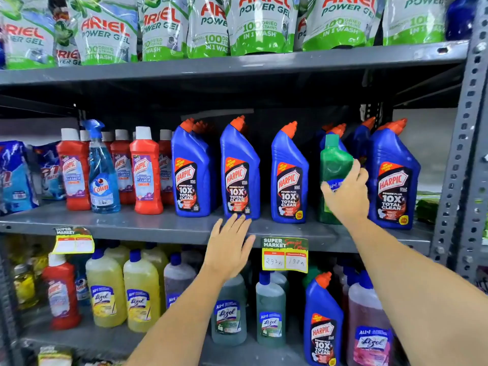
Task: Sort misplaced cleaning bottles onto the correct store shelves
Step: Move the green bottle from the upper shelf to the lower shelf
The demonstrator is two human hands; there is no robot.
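Note:
A green Lizol bottle [334,165] stands on the middle shelf [158,225] among blue Harpic toilet-cleaner bottles [239,170]. My right hand [347,196] is wrapped around its front, fingers curled on its side. My left hand [229,247] is held flat with fingers apart at the shelf's front edge, just below a blue Harpic bottle, holding nothing. A blue Colin spray bottle [101,170] stands among red Harpic bathroom-cleaner bottles [146,173] at the left. On the lower shelf a blue Harpic bottle [323,320] stands among Lizol bottles, and a red Harpic bottle [62,291] beside yellow Lizol bottles [105,291].
Ariel Power Gel pouches [261,25] fill the top shelf. Blue detergent packs [15,178] lie at the middle shelf's left. A grey perforated upright [459,159] bounds the right side. Yellow price tags [285,256] hang from the middle shelf's edge. Grey-green Lizol bottles [270,310] stand below.

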